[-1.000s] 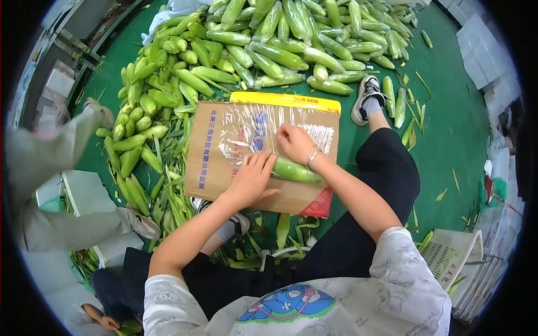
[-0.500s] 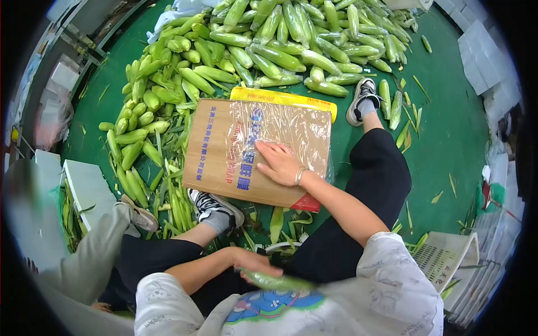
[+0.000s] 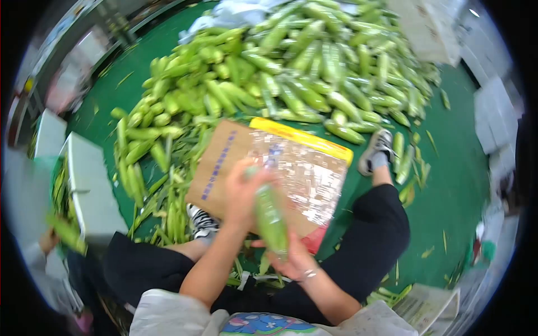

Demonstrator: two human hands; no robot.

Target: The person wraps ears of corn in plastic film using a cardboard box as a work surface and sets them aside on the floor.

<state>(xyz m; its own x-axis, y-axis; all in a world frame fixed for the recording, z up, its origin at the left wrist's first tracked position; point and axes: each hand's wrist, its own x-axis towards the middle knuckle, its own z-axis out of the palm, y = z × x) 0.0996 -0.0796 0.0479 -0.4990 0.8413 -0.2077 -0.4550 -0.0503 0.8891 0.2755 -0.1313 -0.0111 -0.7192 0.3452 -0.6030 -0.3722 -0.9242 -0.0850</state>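
Observation:
A green ear of corn [image 3: 271, 221] in its husk, shiny as if under clear film, is held between my hands above the cardboard box. My left hand [image 3: 245, 190] is closed on its upper end, blurred by motion. At the lower end, my right hand [image 3: 294, 260] holds the corn from the right and below, with some fingers hidden behind it. Beneath them lies a tilted brown cardboard box [image 3: 216, 162] of cling film. Clear film [image 3: 305, 182] covers much of its top, and a yellow strip [image 3: 302, 138] runs along its far edge.
A big heap of corn ears [image 3: 314, 73] lies on the green floor [image 3: 448, 196], film-wrapped ones to the right. Loose husks [image 3: 174, 207] lie at left, near a white foam box [image 3: 92, 185]. Another person's hand [image 3: 49, 241] holds corn at far left.
My left hand has brought the corn up from my lap to above the box. My right hand has left the film and come to the corn's lower end. The view has shifted.

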